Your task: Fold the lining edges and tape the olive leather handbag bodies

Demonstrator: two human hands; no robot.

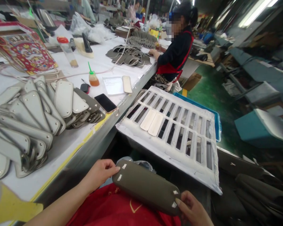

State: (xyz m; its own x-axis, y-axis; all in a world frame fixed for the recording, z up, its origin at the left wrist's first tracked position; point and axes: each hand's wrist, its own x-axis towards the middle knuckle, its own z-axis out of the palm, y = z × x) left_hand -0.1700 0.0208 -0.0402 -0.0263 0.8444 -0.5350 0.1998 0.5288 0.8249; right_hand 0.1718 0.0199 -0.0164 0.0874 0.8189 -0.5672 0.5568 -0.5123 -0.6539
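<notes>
A long olive-grey padded strap piece (pixel 145 186) with rounded ends and small white tabs near each end lies across my lap. My left hand (pixel 106 171) pinches its left end, thumb on top beside the tabs. At the opposite end my right hand (pixel 190 205) grips the edge, thumb pressed near a white tab. Two cream oblong pieces (pixel 151 121) rest side by side on a white slatted rack (pixel 167 160) ahead of me. To my left, a heap of pale grey rounded pieces (pixel 35 110) with small metal studs covers part of the table.
On the white-covered table (pixel 70 150) are a phone (pixel 105 103), a green-tipped glue bottle (pixel 93 79), a paper sheet (pixel 113 86) and a red patterned box (pixel 25 50). A co-worker (pixel 175 47) sits at its far edge. Dark folded material (pixel 261 194) lies at right.
</notes>
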